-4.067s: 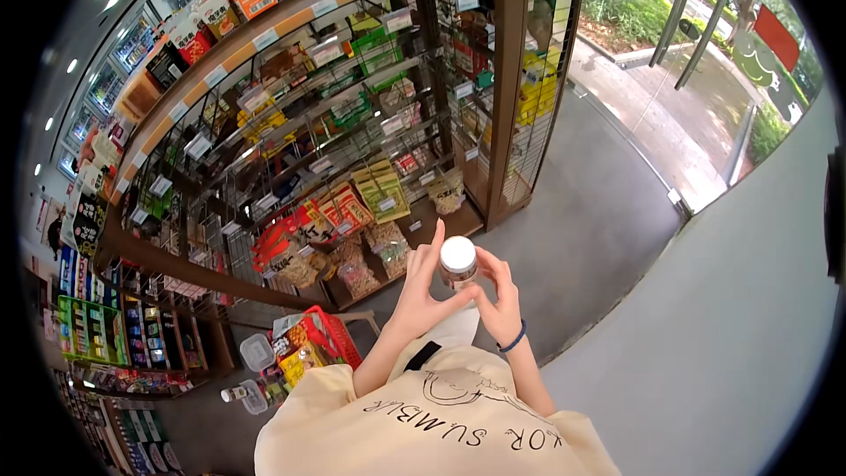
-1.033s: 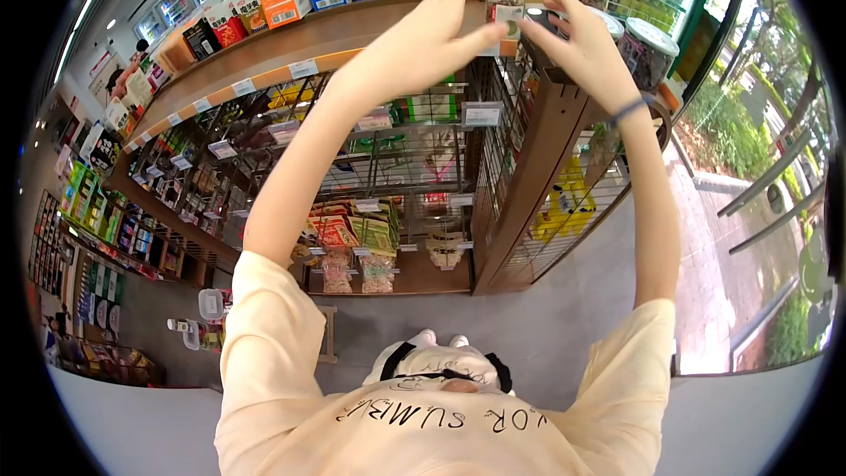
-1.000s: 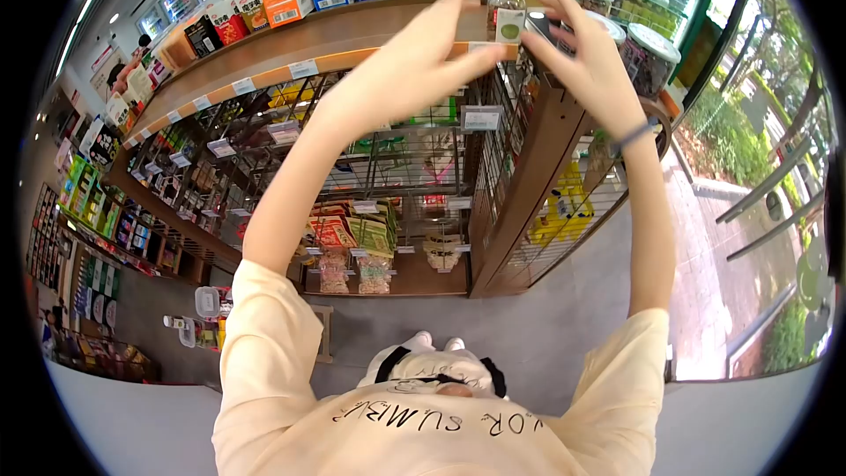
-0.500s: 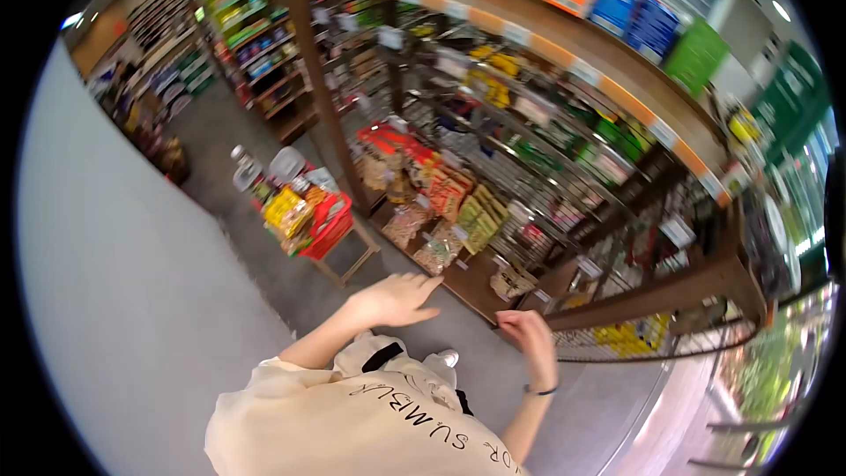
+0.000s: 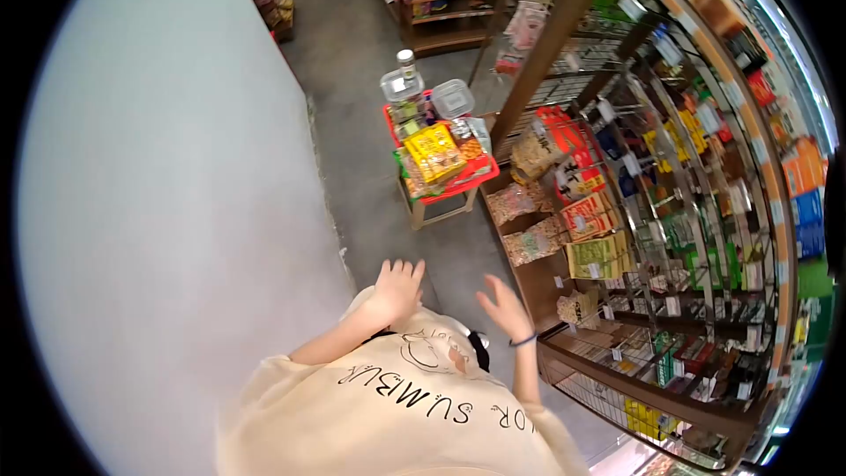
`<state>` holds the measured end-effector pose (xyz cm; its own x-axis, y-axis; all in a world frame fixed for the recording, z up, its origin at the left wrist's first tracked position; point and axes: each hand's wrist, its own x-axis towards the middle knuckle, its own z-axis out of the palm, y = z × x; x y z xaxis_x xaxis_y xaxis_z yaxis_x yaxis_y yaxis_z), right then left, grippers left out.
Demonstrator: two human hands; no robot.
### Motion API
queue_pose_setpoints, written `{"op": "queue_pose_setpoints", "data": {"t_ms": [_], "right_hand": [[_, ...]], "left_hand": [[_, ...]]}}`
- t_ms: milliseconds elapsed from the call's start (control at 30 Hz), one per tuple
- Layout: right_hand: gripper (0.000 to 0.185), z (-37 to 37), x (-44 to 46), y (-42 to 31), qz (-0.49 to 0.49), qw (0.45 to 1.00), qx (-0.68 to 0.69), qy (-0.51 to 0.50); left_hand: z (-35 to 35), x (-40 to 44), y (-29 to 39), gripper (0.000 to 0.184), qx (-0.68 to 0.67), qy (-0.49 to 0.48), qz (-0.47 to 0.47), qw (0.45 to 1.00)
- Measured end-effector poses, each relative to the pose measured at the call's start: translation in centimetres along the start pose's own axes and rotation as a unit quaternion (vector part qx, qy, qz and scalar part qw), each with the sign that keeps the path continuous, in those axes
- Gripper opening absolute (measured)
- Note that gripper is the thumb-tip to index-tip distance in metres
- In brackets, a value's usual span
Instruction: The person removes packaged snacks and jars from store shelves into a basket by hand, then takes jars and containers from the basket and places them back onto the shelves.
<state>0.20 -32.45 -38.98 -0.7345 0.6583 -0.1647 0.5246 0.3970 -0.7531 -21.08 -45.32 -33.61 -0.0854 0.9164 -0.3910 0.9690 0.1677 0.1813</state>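
My left hand (image 5: 401,289) is held in front of my shirt with its fingers stretched out and nothing in it. Opposite it, my right hand (image 5: 505,307) is also empty, thumb and fingers apart, with a dark band on the wrist. Neither hand touches anything on the shelves. Ahead of both stands a small stool with a red top (image 5: 480,171). On it lie a yellow packet (image 5: 435,152), other snack packets, a clear plastic container (image 5: 453,99), a second clear container (image 5: 402,85) and a lidded jar (image 5: 406,62).
A white wall (image 5: 176,167) runs along the left. To the right, a wooden-framed rack (image 5: 564,31) holds hanging packets, with bags of nuts (image 5: 533,241) and a green-yellow bag (image 5: 596,256) low down. Another stocked shelf (image 5: 451,19) stands farther back on the grey floor (image 5: 339,53).
My view has turned left, so the stool now sits near the middle and the rack has shifted right. Both hands stay empty; the right hand's fingers have spread.
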Motion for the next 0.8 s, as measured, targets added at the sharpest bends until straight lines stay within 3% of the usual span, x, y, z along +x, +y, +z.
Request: {"op": "queue_pose_setpoints", "data": {"t_ms": [33, 100, 167, 300, 433, 633, 800], "right_hand": [[0.049, 0.2, 1.7, -0.4, 0.005, 0.991, -0.132, -0.024], [0.051, 0.8, 5.1, -2.9, 0.100, 0.950, -0.283, -0.091], [0.050, 2.3, 7.9, -4.1, 0.064, 0.957, -0.278, -0.058], [0.050, 5.5, 11.4, -8.1, -0.051, 0.995, -0.085, -0.030], [0.051, 8.2, 12.2, -7.9, -0.061, 0.987, -0.059, -0.133], [0.054, 7.4, 13.4, -4.3, 0.047, 0.965, -0.156, -0.207], [0.056, 5.5, 16.7, -2.3, 0.133, 0.939, -0.202, -0.242]], "left_hand": [[0.4, -0.3, -1.4, 0.056, 0.053, 0.062, -0.042, 0.996], [0.7, -1.1, -3.7, 0.057, 0.055, 0.081, -0.056, 0.994], [1.2, -1.5, -5.3, 0.056, -0.051, 0.016, -0.040, 0.998], [0.9, -1.6, -6.9, 0.055, -0.090, -0.008, -0.018, 0.996], [0.9, 0.2, -7.5, 0.054, -0.098, 0.012, -0.034, 0.995], [0.4, 3.3, -10.1, 0.052, -0.140, 0.096, -0.007, 0.986], [-1.9, 5.7, -12.9, 0.051, -0.117, 0.053, -0.041, 0.991]]}}
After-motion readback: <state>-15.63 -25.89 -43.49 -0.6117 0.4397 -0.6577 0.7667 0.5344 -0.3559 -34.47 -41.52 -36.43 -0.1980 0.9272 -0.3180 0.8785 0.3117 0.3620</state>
